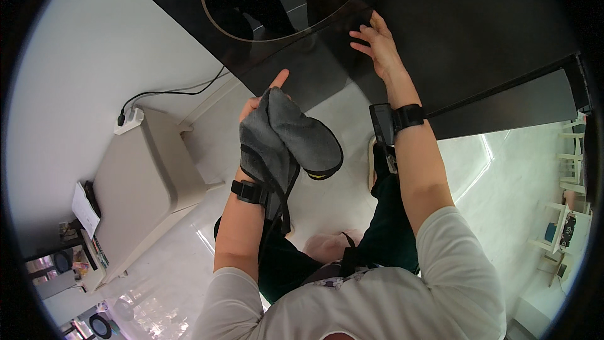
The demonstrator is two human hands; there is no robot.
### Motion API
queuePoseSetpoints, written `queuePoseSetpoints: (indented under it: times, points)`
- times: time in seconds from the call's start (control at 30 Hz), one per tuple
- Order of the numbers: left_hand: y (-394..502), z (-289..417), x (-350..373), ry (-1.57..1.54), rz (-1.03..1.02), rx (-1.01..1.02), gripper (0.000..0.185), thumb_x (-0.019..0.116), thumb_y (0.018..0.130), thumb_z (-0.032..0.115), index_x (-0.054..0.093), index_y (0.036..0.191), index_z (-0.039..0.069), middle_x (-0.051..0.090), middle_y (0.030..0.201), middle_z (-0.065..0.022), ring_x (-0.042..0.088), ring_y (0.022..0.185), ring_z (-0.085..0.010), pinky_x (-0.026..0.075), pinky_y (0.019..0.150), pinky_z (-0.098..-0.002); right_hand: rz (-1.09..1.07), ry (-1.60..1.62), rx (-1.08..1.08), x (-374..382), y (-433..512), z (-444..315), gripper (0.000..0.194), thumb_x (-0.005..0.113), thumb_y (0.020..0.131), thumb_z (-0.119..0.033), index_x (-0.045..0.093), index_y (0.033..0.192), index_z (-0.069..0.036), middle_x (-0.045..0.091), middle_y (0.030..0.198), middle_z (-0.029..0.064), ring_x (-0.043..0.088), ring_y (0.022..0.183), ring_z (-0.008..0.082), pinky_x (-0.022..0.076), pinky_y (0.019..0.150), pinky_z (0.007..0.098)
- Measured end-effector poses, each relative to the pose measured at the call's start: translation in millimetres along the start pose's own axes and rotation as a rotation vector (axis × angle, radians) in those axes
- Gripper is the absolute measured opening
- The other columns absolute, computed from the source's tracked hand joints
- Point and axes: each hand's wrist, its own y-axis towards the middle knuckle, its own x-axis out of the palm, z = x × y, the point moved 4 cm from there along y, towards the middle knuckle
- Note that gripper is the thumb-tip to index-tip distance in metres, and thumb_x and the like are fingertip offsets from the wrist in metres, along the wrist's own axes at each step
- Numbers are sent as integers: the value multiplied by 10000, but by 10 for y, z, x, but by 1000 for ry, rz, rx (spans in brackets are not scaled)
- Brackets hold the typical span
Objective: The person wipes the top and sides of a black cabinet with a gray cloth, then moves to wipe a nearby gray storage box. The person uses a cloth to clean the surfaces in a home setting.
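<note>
My left hand (252, 105) holds a folded grey microfibre cloth (306, 137) with black edging and a small yellow mark at its lower edge. The cloth hangs over the palm and wrist, while one finger points out past its top. Ahead is a glossy black panel (302, 68) with a thin, pale gold ring (226, 30) on it; it reflects dark shapes and the floor. My right hand (380, 47) has its fingers spread at the panel's right side, beside a matte dark surface (481, 33). Whether its fingertips touch the panel, I cannot tell.
To the left stands a beige cabinet (137, 170) with a white power socket (130, 122) and a black cable (174, 92) by the wall. Pale tiled floor (339, 208) lies below. White furniture (561, 226) stands far right. Both wrists wear black straps with devices.
</note>
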Motion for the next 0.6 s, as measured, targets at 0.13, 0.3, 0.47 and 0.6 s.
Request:
queuePoseSetpoints:
  times: [0.13, 0.3, 0.47, 0.6]
  points:
    - [-40, 56, -14, 127, 38, 59, 504, 496, 938, 151, 438, 1418, 9, 663, 951, -60, 607, 798, -159, 506, 781, -285, 27, 1, -42, -68, 53, 8, 582, 537, 976, -63, 334, 1521, -35, 362, 1528, 177, 631, 1033, 198, 578, 846, 336]
    - [-22, 101, -52, 413, 53, 126, 512, 484, 937, 143, 456, 1431, 11, 664, 907, -66, 613, 781, -175, 518, 764, -297, 179, -43, -65, -119, 28, 25, 466, 518, 962, 6, 430, 1418, -25, 490, 1367, 150, 618, 970, 174, 572, 791, 301]
    - [-45, 58, 9, 80, -126, 69, 340, 559, 986, 4, 615, 1320, 36, 666, 1056, -130, 617, 839, -171, 547, 768, -290, 238, -168, -48, -312, -161, 9, 244, 488, 959, 19, 544, 1188, -43, 577, 1086, 74, 618, 840, 129, 550, 729, 280]
    - [-74, 16, 125, -92, -259, -123, 202, 526, 964, 6, 590, 1154, 29, 662, 1127, -182, 633, 839, -191, 559, 769, -303, 266, -346, -63, -590, -425, -50, 180, 461, 969, 7, 599, 1065, -56, 589, 896, 27, 584, 743, 97, 497, 670, 254]
